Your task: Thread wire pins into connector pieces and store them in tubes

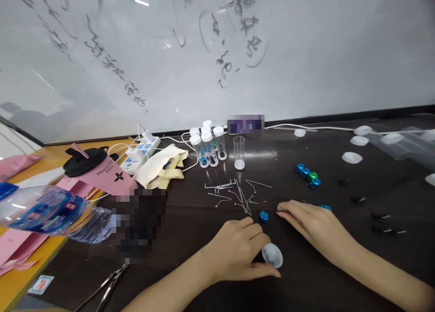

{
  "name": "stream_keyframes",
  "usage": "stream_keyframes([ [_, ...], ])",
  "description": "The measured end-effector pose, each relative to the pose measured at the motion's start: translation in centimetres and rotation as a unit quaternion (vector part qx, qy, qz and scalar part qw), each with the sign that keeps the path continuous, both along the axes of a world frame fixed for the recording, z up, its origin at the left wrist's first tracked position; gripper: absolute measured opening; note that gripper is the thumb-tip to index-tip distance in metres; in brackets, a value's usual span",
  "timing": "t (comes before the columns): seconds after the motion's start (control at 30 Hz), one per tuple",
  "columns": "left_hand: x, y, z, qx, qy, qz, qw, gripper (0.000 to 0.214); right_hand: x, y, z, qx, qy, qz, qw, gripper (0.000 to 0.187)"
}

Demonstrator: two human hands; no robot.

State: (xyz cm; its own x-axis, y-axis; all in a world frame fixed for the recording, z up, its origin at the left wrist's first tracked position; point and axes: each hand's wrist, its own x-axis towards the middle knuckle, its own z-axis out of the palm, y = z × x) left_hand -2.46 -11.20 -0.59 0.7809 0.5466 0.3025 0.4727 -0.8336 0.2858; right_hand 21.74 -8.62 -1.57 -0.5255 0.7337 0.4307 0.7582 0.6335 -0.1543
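Note:
Thumb and forefinger of my left hand [238, 251] close around a small white round cap [272, 256] with its hollow side facing up; something dark shows inside it. The fingers of my right hand [312, 223] are pinched together low over the dark table, and what they hold is too small to make out. A round blue metallic part [263, 216] lies between the two hands. Another blue part [325, 207] is half hidden behind my right hand. Thin bent metal wires [239, 196], some with coloured ends, lie beyond my left hand.
Several capped clear tubes [208, 144] stand at the back beside an uncapped tube [239, 151]. Blue and green parts [307, 175], small black pieces [380, 216] and white caps [352, 158] lie right. Pliers [113, 280], a water bottle [50, 210] and a pink cup [105, 171] are left.

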Motion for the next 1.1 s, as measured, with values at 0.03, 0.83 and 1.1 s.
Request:
stream_keyframes([
  [0.03,-0.1,0.0,0.1,-0.013,0.001,-0.001,1.000,0.053,-0.2,0.0,0.1,0.001,0.007,-0.005,1.000,0.038],
  [0.83,-0.2,-0.3,1.0,-0.255,-0.118,0.017,0.960,0.023,-1.7,-4.4,1.7,-0.085,0.153,0.154,0.972,0.020],
  [1.1,0.0,-1.0,0.9,-0.386,-0.177,0.051,0.904,0.028,-1.4,-4.6,2.2,-0.060,0.133,0.138,0.980,0.028],
])
